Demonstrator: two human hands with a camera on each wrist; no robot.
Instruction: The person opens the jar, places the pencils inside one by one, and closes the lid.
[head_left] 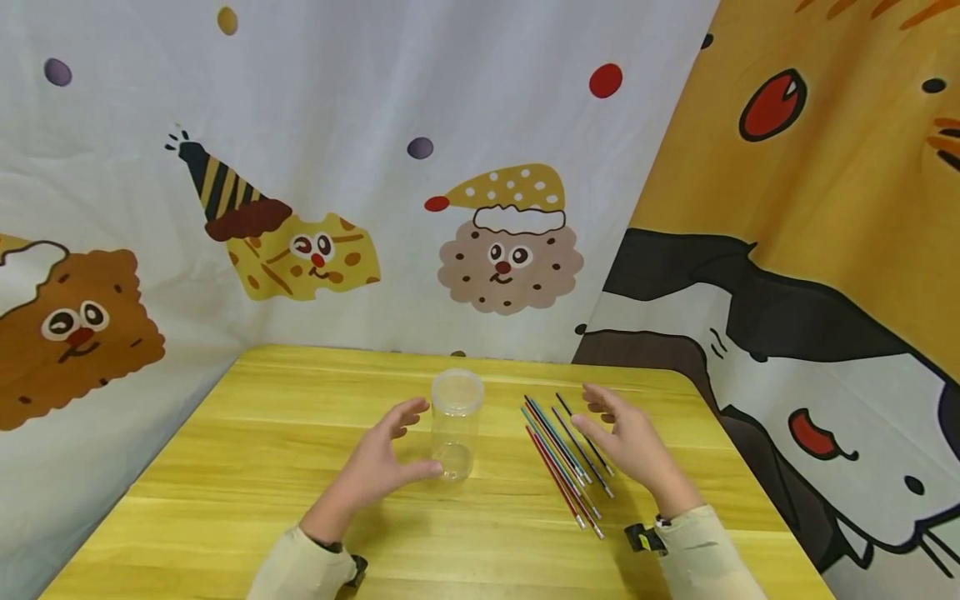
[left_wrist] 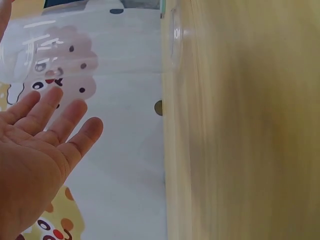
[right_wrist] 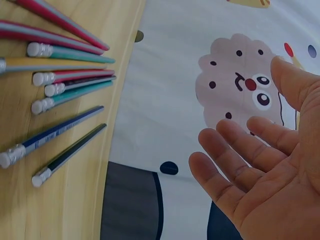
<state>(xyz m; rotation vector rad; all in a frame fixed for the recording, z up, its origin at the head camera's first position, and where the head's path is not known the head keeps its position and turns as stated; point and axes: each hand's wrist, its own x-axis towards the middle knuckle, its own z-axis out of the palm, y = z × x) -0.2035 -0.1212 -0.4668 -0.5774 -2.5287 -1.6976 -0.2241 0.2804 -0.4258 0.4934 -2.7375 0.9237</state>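
A clear plastic jar (head_left: 455, 429) with a round lid stands upright on the wooden table. My left hand (head_left: 384, 458) is beside its left side, thumb and fingers spread around that side. In the left wrist view the jar (left_wrist: 115, 45) lies past the fingertips, with a gap showing. Several pencils (head_left: 566, 458) in red, teal, blue and black lie in a loose bundle right of the jar, white eraser ends toward me. Over their right edge hovers my right hand (head_left: 626, 433), fingers spread and holding nothing. The right wrist view shows its palm beside the pencils (right_wrist: 70, 75).
The yellow wooden table (head_left: 262, 467) ends at a hanging cloth (head_left: 405, 317) printed with cartoon biscuits and cheese. To the right hangs a cloth (head_left: 825, 275) with large cartoon animals. Both wrists wear small black camera straps (head_left: 645, 537) over pale sleeves.
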